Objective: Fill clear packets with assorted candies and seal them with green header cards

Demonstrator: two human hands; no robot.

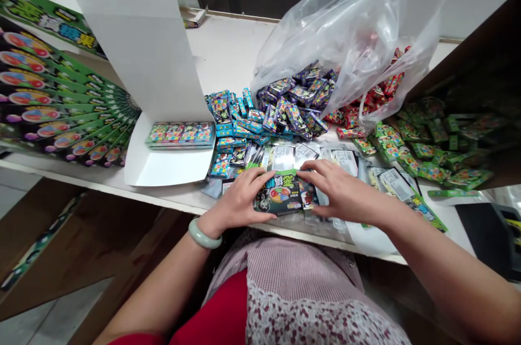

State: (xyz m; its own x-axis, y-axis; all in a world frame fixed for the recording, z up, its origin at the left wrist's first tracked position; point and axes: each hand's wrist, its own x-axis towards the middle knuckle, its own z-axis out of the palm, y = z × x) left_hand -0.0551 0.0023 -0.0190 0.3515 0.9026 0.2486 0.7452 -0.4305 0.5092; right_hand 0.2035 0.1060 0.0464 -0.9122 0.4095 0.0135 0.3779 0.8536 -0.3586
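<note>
A black and green printed packet (284,193) lies at the table's front edge between my two hands. My left hand (244,198) grips its left side, thumb at the lower edge and fingers on the top edge. My right hand (336,190) holds the right end, where a smaller colourful piece (308,194) shows beside the packet. Under and behind them lie clear plastic sleeves with printed cards (284,156). To the left, an open white box (177,167) holds a row of wrapped colourful packs (181,134).
Blue (244,128) and purple small boxes (299,95) are heaped behind my hands. A clear plastic bag (366,25) covers red ones (380,95). Green packs (423,144) spill from a dark box at right. Fanned printed cartons (57,112) stand at left.
</note>
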